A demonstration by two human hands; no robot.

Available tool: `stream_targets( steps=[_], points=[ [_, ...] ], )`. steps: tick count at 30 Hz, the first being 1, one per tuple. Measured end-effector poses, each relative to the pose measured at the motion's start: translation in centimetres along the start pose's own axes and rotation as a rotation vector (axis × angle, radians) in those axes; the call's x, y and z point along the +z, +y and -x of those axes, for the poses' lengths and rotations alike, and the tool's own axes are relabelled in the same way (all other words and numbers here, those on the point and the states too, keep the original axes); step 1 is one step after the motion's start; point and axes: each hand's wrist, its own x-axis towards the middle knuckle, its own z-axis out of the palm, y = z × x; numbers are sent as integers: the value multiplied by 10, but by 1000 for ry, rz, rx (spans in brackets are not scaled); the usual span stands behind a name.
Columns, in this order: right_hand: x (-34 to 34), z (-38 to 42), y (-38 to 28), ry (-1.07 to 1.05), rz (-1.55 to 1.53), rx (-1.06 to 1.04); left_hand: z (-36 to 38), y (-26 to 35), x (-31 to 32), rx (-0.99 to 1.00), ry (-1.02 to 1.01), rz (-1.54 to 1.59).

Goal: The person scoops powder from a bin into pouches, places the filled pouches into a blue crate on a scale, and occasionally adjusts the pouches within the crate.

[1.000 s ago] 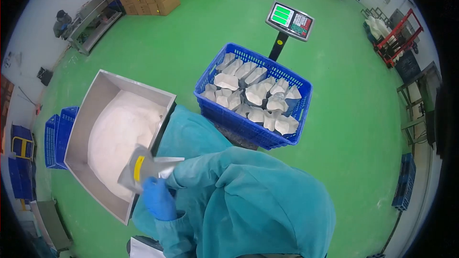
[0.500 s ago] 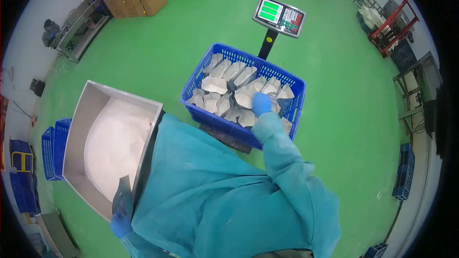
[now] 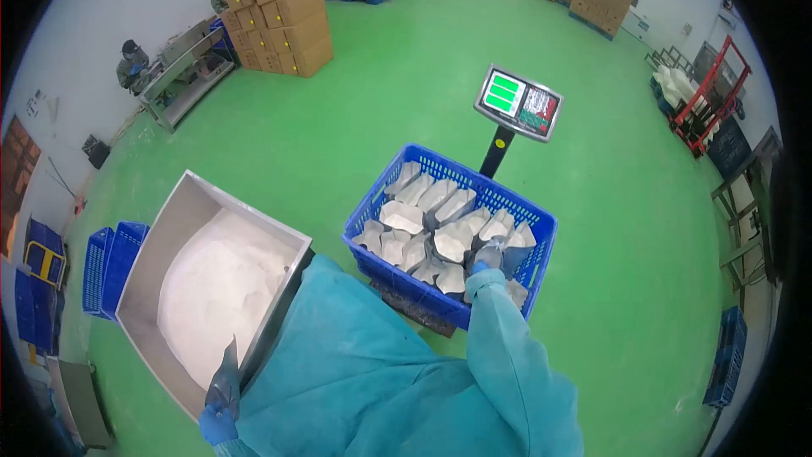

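My left hand [image 3: 218,426], in a blue glove, grips a grey pouch [image 3: 225,379] upright at the near edge of a metal bin [image 3: 245,213]. A mound of white powder [image 3: 211,288] fills much of that bin. My right hand [image 3: 480,267], also blue-gloved, is inside a blue plastic crate [image 3: 406,278], its fingers closed around a greyish thing among the bags whose kind I cannot make out. Several open grey bags [image 3: 401,217] with white powder in them stand close together in the crate.
A scale display [image 3: 518,104] with lit green panels rises on a post behind the crate. Stacked blue crates [image 3: 116,269] stand left of the bin. Further off are cartons [image 3: 283,21], a workbench [image 3: 188,76], people and a red hand truck [image 3: 715,97].
My view has tilted up, so the crate, bin and scale sit lower and more cartons show. My right hand has shifted slightly nearer me in the crate; my left still holds the pouch.
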Motion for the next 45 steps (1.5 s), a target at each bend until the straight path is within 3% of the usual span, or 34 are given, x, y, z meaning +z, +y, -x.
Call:
stream_targets(
  steps=[7, 9, 11, 13, 14, 15, 16, 17, 19, 21, 23, 25, 28, 30, 33, 34, 35, 36, 38, 41, 43, 45],
  points=[
    [12, -23, 30, 13, -409, 112, -11, -29, 18, -9, 42, 5],
    [9, -49, 34, 33, -851, 149, -18, -49, 23, -28, 70, 159],
    [-8, -75, 9, -47, -1589, 128, -23, -53, 19, -61, 55, 281],
    [-69, -68, -58, -359, -2106, -87, -27, -46, 11, -65, 40, 356],
    [-93, -61, -115, -236, -2280, -105, -29, -36, 4, -60, 41, 371],
    [-89, -75, -162, -496, -2449, -393, -31, -31, -6, -66, 46, 380],
    [-139, -32, -213, -471, -2233, -320, -35, -34, -5, -46, 34, 366],
    [-146, -16, -273, -596, -2325, -341, -37, -42, -2, -50, 25, 344],
    [-151, 28, -379, -916, -2135, -557, -35, -32, -12, -40, 17, 350],
    [-87, 55, -497, -961, -1716, -807, -32, -15, -34, -11, 21, 377],
    [-48, 112, -547, -958, -1181, -955, -32, -28, -36, -97, 18, 505],
    [-77, 164, -549, -829, -567, -975, -39, -52, -33, -110, 51, 640],
    [-23, 171, -581, -715, -322, -1179, -59, -71, -32, -50, 166, 733],
    [-5, 179, -589, -518, 34, -1287, -79, -70, -23, -24, 265, 751],
    [12, 190, -595, -123, 514, -1385, -117, -72, 8, -71, 65, 610],
    [15, 190, -598, -119, 769, -1457, -130, -76, 38, -84, -71, 690],
    [30, 183, -587, -79, 721, -1528, -136, -78, 64, -22, -146, 650],
    [11, 190, -583, -207, 771, -1515, -144, -77, 93, 33, -255, 616],
    [48, 169, -594, -407, 1080, -1495, -157, -63, 127, 36, -423, 484],
    [92, 154, -605, -271, 1079, -1280, -169, -64, 177, -29, -544, 635],
    [39, 195, -635, -170, 1243, -1327, -168, -69, 205, -55, -593, 800],
    [23, 164, -660, -38, 1131, -1314, -177, -68, 193, -90, -656, 811]
  ],
)
